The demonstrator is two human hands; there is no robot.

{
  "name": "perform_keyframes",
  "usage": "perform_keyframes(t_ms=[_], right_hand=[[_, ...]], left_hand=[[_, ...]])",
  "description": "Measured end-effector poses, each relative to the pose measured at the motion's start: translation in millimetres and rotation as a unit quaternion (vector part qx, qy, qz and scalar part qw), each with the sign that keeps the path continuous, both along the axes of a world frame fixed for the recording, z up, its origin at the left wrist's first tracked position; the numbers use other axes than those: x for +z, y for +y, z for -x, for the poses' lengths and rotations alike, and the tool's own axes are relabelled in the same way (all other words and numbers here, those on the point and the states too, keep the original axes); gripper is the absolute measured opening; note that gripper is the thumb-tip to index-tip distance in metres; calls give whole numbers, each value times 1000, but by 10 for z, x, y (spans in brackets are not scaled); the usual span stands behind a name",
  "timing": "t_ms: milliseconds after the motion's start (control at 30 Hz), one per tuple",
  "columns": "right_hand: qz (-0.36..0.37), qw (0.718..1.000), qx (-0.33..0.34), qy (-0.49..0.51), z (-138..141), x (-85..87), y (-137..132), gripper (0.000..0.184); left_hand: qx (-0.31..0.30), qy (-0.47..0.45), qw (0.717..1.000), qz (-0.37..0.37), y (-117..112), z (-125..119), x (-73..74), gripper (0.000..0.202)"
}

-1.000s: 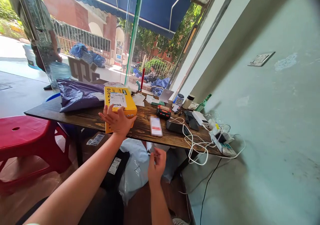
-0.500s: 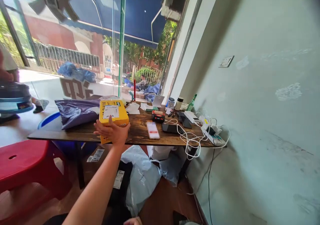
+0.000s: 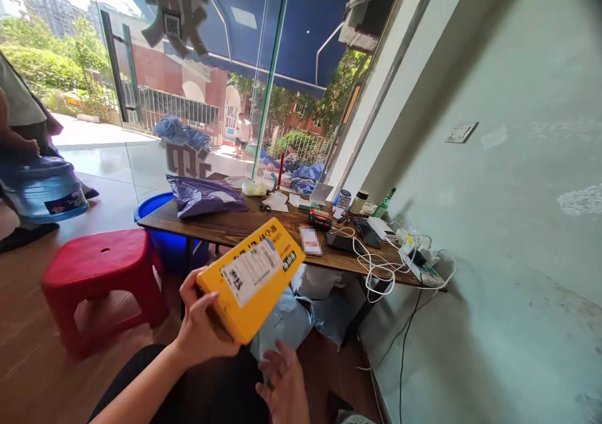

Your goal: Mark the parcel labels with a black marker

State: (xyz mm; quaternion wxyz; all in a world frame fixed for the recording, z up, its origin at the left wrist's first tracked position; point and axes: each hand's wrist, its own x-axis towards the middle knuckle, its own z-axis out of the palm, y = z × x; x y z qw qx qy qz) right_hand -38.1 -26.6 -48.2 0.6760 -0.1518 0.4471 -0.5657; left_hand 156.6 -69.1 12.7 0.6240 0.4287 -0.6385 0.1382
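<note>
A yellow cardboard box [image 3: 268, 298] with a white shipping label [image 3: 251, 272] is held tilted above my lap, in front of the table's near edge. My left hand [image 3: 202, 323] grips its left end, the thumb and fingers wrapped round that side. Below the box, my right hand [image 3: 285, 377] is raised with its fingers apart and nothing in them. It does not touch the box. On the wooden table [image 3: 235, 226] lies a purple plastic mailer bag [image 3: 204, 195], beyond the box.
A red stool [image 3: 101, 254] stands at left beside a blue bin [image 3: 172, 242]. Cables [image 3: 376, 273], a black phone [image 3: 343, 243] and a red-black device [image 3: 320, 219] lie on the table. Plastic bags [image 3: 282, 323] sit underneath. At far left a person carries a water jug [image 3: 42, 185].
My left hand has lifted the yellow box off the table and brought it nearer and tilted. My right hand has come up into view. The camera has turned left.
</note>
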Motion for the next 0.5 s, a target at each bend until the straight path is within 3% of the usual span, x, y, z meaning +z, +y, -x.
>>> perform_keyframes(t_ms=[67,133,200,267,400,500], right_hand=[[-27,993,87,-72,76,320,49,83],[-89,976,174,-93,102,425,77,91],[-173,953,235,-80,63,293,80,105],[-221,934,272,-69,-38,9,40,111],[-178,948,259,-56,-352,-501,-196,93],[-146,958,242,-53,-584,-585,-500,82]], left_hand=[[-86,-122,989,-6,411,-133,-242,100],[-144,-225,963,-30,676,-245,-471,101],[-176,-287,940,-55,788,-336,-674,106],[-183,-328,925,-66,782,-412,-829,108],[-161,-399,901,-57,556,-548,-955,79],[-169,-410,893,-80,246,-585,-1062,62]])
